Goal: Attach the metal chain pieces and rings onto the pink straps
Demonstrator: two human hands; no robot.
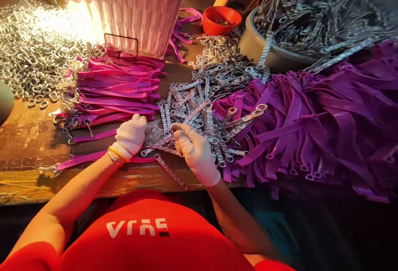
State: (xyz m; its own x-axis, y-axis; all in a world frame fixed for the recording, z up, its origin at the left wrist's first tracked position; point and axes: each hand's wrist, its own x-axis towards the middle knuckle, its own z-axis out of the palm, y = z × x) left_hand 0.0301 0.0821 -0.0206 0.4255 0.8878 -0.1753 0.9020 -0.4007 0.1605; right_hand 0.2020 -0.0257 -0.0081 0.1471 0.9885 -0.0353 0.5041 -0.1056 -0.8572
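My left hand (130, 135), in a white dotted knit glove, is curled closed. A pink strap (95, 136) runs into it from the left, its right end hidden there. My right hand (196, 152), gloved too, pinches a ring-ended metal piece (174, 127) between thumb and forefinger; the rest of that piece is hard to trace. Under my left wrist passes another pink strap (82, 159), with a flat twisted metal piece (171, 172) joined at its right end. Beyond my right hand lies a heap of similar metal pieces (207, 115).
Further pink straps (118, 84) are stacked behind my left hand. Loose metal rings (27, 55) are piled at the left. Purple straps (311, 121) cover the right side, below a tub (248, 40) of metal pieces. A red bowl (214, 24) and a ribbed translucent panel (133, 9) stand behind.
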